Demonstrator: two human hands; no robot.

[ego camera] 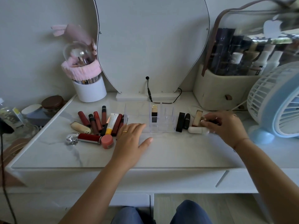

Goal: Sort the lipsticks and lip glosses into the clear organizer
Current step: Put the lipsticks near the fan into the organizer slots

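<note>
The clear organizer [166, 126] stands mid-table with one black-and-gold lipstick [154, 112] upright in a back-left slot. Left of it lies a heap of dark red lip glosses [96, 121], a white-and-yellow tube [110, 122] and a red lipstick [89, 137]. To the organizer's right are a black square lipstick [180, 122], a black rounded lipstick [187, 121], a beige gloss [197, 118] and a white lipstick [196, 130] on its side. My left hand [132, 139] rests flat beside the organizer's front left corner. My right hand [226, 126] curls round a dark lipstick [214, 122], mostly hidden.
A white brush holder with a pink headband [89, 89] stands back left, a mirror base with a black cable [149, 92] behind the organizer. A cosmetics case [226, 88] and a blue fan [278, 102] crowd the right side. A pink jar [107, 141] sits by the heap.
</note>
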